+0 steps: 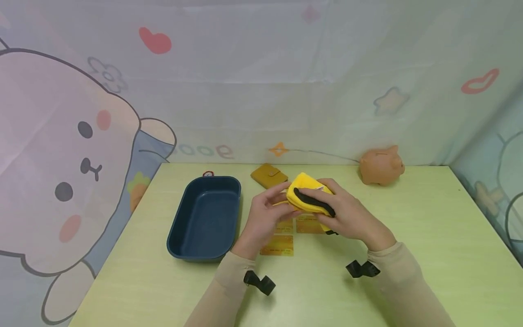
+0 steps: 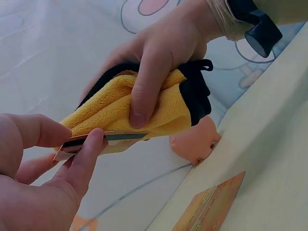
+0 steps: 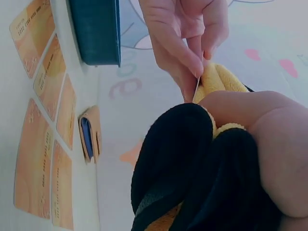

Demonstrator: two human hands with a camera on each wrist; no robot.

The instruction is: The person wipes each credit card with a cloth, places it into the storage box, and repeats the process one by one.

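Above the table, my left hand (image 1: 261, 218) pinches a thin card (image 2: 126, 136) by its end between thumb and fingers. The card's dark stripe shows in the left wrist view. My right hand (image 1: 353, 215) grips a folded yellow cloth (image 1: 301, 183) with black edging, and the cloth lies against the card. Part of the card is hidden by the cloth. Below the hands, several orange-gold cards (image 3: 33, 159) lie in rows on the table; in the head view the hands cover some of them.
A dark blue tray (image 1: 204, 222) stands left of the hands. Behind the cards lies a mustard wallet (image 1: 267, 175) with a snap strap. An orange piggy bank (image 1: 380, 166) stands at the back right. A small round red-and-white item (image 1: 208, 173) peeks out behind the tray.
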